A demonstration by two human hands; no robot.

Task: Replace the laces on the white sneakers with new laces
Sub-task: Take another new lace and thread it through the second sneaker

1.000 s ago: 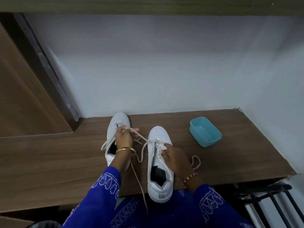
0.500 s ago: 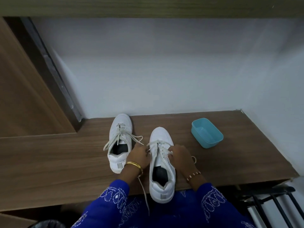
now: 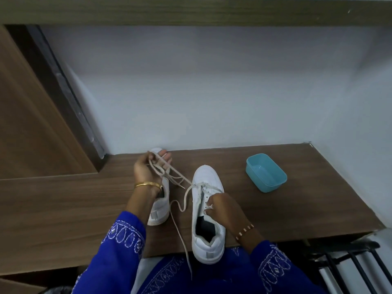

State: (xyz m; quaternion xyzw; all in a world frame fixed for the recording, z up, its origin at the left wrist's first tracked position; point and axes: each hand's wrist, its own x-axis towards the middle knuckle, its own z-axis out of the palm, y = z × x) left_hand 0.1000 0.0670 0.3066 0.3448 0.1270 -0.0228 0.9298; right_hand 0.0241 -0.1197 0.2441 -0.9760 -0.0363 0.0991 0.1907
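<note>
The fingers (image 3: pixel 164 159) of the left hand (image 3: pixel 148 169) are curled around a loop of cream lace (image 3: pixel 180 182), holding it up over the toe of the left sneaker (image 3: pixel 159 211). From those fingers the lace runs taut, down and to the right, to the upper eyelets of the right sneaker (image 3: pixel 206 211). There the right hand (image 3: pixel 224 210) rests on the shoe's tongue area, its fingertips (image 3: pixel 209 203) pinching at the eyelet row; whether they hold lace or only the shoe's edge cannot be told. A loose length of lace snakes between the two shoes, below the left fingers, and trails off the front edge of the wooden shelf (image 3: pixel 63 209) toward the person's blue clothing. Both sneakers stand upright, toes pointing away. Well to the right of the right fingers sits a blue plastic tub (image 3: pixel 266 172), tilted.
</note>
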